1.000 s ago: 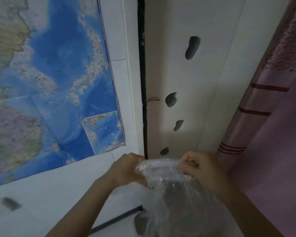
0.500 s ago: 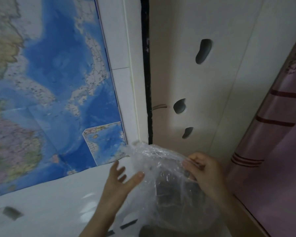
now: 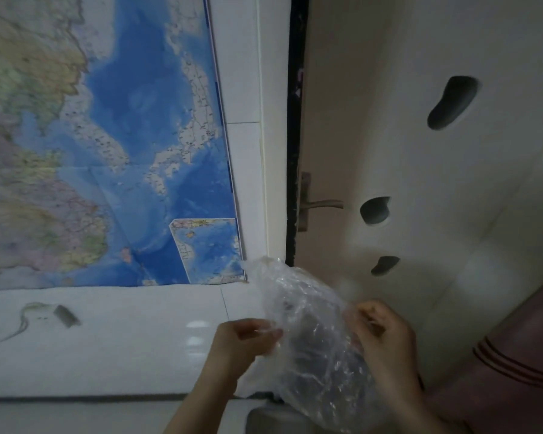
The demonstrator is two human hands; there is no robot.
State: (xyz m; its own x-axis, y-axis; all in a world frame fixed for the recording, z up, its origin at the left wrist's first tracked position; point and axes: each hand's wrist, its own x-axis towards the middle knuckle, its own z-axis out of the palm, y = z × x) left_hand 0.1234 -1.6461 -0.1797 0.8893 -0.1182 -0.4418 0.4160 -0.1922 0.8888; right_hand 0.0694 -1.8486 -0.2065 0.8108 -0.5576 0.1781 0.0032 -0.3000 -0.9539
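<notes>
A crumpled clear plastic bag (image 3: 298, 305) with something dark inside hangs between my hands in front of the wall. My left hand (image 3: 248, 339) pinches the bag's left edge with curled fingers. My right hand (image 3: 383, 333) grips the bag's right side, fingers curled into the plastic. The bag's open top sticks up toward the door frame. What the dark content is I cannot tell.
A large blue map (image 3: 107, 145) hangs on the white tiled wall (image 3: 123, 346) at the left. A cream door (image 3: 405, 151) with a metal handle (image 3: 320, 203) and dark cut-outs stands ahead. A pink striped curtain (image 3: 521, 364) hangs at the right. A grey object (image 3: 273, 418) sits below the bag.
My left hand let go of the bag, opened, and now pinches its left edge again lower down. The bag's top has unfolded and stands up. The view has shifted.
</notes>
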